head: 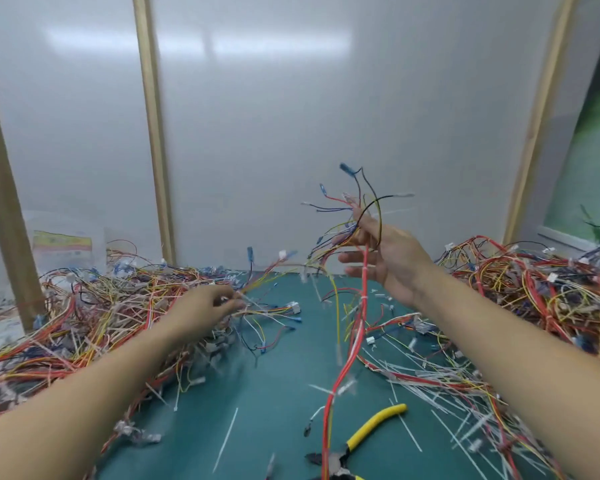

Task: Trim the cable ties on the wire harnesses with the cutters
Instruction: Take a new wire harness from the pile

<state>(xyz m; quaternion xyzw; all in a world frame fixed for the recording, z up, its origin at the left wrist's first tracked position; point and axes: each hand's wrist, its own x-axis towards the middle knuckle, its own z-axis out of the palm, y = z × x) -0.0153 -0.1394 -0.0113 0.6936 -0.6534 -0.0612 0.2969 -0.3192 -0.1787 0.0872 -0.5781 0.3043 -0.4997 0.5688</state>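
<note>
While our right hand (388,258) grips one raised harness (362,306), our left hand (205,306) pinches wires (253,308) beside the left pile (101,313) of two; one pair of cutters (371,427) lies on the mat (274,393).

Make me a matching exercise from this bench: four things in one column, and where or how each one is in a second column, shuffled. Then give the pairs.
Column 1
1. cutters
2. left hand
3. right hand
4. loose white ties

Column 2
A. raised, holding a harness that hangs down to the mat
B. strewn over the green mat
C. yellow-handled, lying near the bottom edge, no hand on them
D. pinching wires at the edge of the left pile

Pairs: 1-C, 2-D, 3-A, 4-B.
</note>
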